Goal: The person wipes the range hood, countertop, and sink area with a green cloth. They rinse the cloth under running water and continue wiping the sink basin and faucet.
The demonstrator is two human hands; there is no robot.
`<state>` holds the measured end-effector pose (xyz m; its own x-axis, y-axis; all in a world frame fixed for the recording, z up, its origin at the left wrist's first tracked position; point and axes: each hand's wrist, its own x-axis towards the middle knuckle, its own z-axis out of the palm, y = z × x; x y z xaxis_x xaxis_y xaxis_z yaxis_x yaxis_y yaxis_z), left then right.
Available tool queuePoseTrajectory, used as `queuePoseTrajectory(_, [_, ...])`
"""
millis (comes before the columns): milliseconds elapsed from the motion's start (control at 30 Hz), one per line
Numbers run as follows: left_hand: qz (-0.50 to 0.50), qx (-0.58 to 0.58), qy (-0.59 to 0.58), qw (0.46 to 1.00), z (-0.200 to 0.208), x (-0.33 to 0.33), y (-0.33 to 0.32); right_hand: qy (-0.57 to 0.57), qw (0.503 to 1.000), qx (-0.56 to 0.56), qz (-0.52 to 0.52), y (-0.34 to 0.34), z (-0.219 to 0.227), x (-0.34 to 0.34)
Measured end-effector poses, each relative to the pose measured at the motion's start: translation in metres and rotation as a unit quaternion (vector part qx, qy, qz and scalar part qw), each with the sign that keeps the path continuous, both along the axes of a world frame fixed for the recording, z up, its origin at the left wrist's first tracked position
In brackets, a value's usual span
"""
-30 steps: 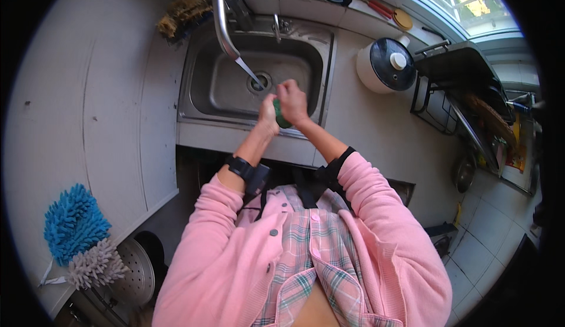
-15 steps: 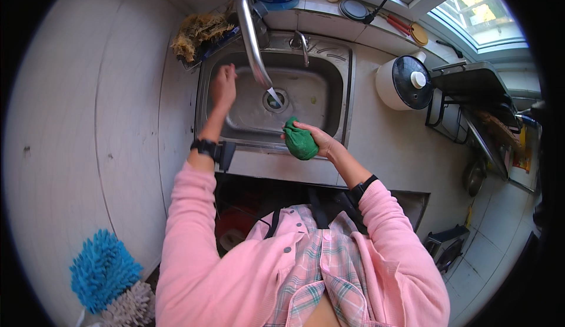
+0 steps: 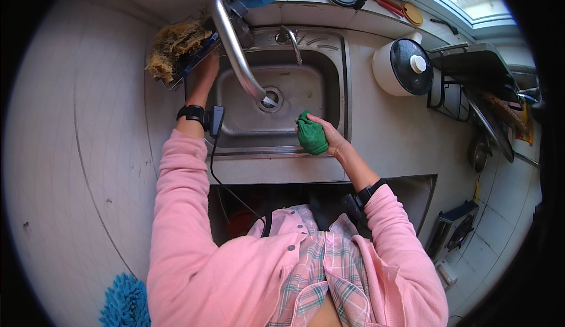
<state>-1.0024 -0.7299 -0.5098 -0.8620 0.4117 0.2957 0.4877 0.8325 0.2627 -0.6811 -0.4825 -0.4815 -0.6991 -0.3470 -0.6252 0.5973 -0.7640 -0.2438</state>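
Left hand (image 3: 208,67) and right hand (image 3: 331,137) well apart. Far left: shaggy brown fibrous scrubber (image 3: 178,43) in rack; left hand just beside it, fingers hidden, can't tell if gripping. Curved silver metal faucet (image 3: 233,50) over rectangular stainless-steel sink (image 3: 247,118). Crumpled green cloth bundle (image 3: 312,137) at sink's front-right part, right hand's fingers wrapped round it. Farther right: round white pot with black lid (image 3: 402,67) on counter (image 3: 376,133).

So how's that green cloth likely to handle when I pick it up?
Probably floppy: the green cloth looks creased and bunched in your right hand. Its lumpy shape makes rolling unlikely. It may be heavy for its size if soaked; the running tap is close, though I can't confirm wetness.
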Motion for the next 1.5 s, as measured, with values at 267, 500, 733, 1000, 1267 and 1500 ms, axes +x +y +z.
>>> queuePoseTrajectory(267, [-0.027, -0.009, 0.041, 0.999, -0.007, -0.009, -0.006, -0.011, 1.000, 0.019, -0.002, 0.004, -0.008, -0.003])
queuePoseTrajectory(500, [-0.018, -0.283, 0.110, 0.953, -0.054, -0.043, -0.024, -0.020, 0.998, 0.063, -0.014, 0.002, -0.016, -0.004])
queuePoseTrajectory(733, [0.090, 0.184, -0.416, 0.886, -0.005, 0.060, 0.008, 0.011, 0.904, 0.418, -0.092, 0.010, -0.029, -0.020])
queuePoseTrajectory(1000, [0.102, 0.500, -0.766, 0.391, 0.051, 0.248, 0.085, 0.215, 0.602, 0.768, -0.038, -0.037, 0.043, -0.036])
queuePoseTrajectory(1267, [0.223, 0.616, -0.629, 0.419, 0.026, 0.269, 0.128, 0.174, 0.578, 0.797, 0.009, -0.044, 0.065, -0.031])
queuePoseTrajectory(1500, [0.187, 0.649, -0.608, 0.417, 0.027, 0.266, 0.127, 0.285, 0.596, 0.751, 0.004, -0.043, 0.060, -0.032])
